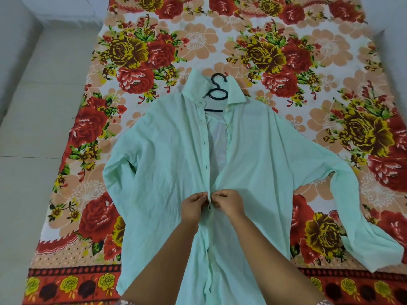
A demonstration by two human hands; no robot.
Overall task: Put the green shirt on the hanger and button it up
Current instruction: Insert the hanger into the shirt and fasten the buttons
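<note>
Head view: looking down on a green shirt (165, 161) laid flat, front up, on a floral sheet (308, 62).
Surface: sheet printed with red and yellow roses on peach and white, with a dark red border along the near edge; spread over a pale floor (33, 172) with thin joint lines at the left.
Room: pale raised band (13, 40) at far left, perhaps a wall or a step, too bent by the lens to tell; pale strip (396, 62) at far right.
Shirt: collar away from the camera, sleeves spread to both sides, front open from collar to mid-chest, edges meeting lower down.
Hanger (217, 93): black, hook and neck loop showing inside the open collar, rest hidden under the cloth.
Left hand (193, 205): grip narrow, fingertips pinching one front edge of the shirt.
Right hand (229, 203): just beside the left, grip narrow, pinching the opposite front edge at the same spot.
</note>
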